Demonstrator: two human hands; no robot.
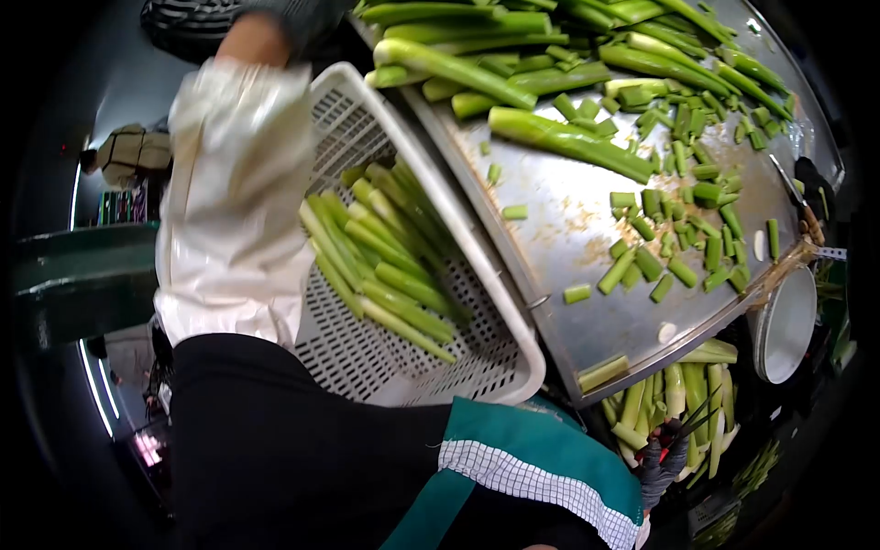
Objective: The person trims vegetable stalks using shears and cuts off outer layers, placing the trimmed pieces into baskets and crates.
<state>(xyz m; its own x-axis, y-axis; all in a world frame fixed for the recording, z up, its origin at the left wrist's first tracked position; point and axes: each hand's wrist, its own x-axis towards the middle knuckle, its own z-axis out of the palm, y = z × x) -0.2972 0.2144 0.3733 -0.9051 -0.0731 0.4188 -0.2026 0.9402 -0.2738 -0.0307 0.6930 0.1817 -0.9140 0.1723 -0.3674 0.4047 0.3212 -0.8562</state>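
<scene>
My left hand (pixel 298 20), in a dark glove beyond a white sleeve (pixel 238 183), is at the top edge, near the white basket's upper end. It is blurred and its fingers are cut off. At the lower right my right hand (pixel 662 472), in a grey glove, is closed on red-handled scissors (pixel 683 429) with dark blades apart, beside thick green stalks (pixel 715 403). Long green stalks (pixel 394 257) lie in the perforated white basket (pixel 527 362). More long stalks (pixel 568 142) and short cut pieces (pixel 646 261) lie on the metal tray (pixel 559 238).
A knife (pixel 786 179) lies at the tray's right edge. Beside that edge is a white bowl (pixel 788 325). The basket stands against the tray's raised left rim. A person (pixel 136 151) is in the background at the far left.
</scene>
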